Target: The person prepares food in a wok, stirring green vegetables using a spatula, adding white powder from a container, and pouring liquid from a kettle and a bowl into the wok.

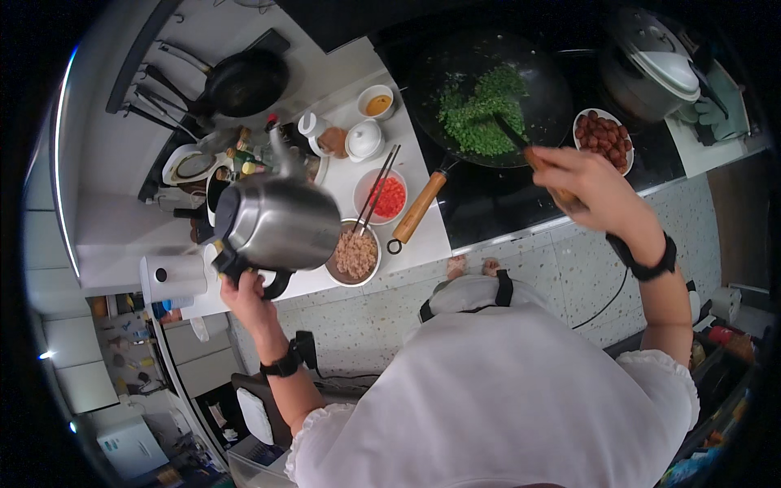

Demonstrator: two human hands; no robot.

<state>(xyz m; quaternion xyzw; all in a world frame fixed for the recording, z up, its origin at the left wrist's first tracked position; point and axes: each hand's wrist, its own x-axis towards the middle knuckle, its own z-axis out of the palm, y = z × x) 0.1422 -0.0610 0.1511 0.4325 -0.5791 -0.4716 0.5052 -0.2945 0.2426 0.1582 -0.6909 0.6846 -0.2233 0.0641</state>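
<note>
My left hand (249, 300) grips the black handle of a stainless steel kettle (287, 222), which is held up above the counter with its spout towards the back. In my right hand (601, 190) is the wooden handle of a spatula (511, 132). Its dark blade reaches into chopped greens (482, 110) heaped in a black wok (549, 79). The wok's wooden handle (420, 207) points towards me, over the counter. Just beyond my right hand, a white bowl of reddish-brown sausage-like pieces (604, 137) sits on the black cooktop (494, 210).
Beside the wok stand a bowl of diced red pieces (387, 196) with chopsticks (377, 189) across it, a metal bowl of cooked mince (355, 255), a lidded white pot (365, 140) and a small yellow-filled bowl (376, 102). A pressure cooker (647, 73) stands right. Frying pans (247, 82) hang left.
</note>
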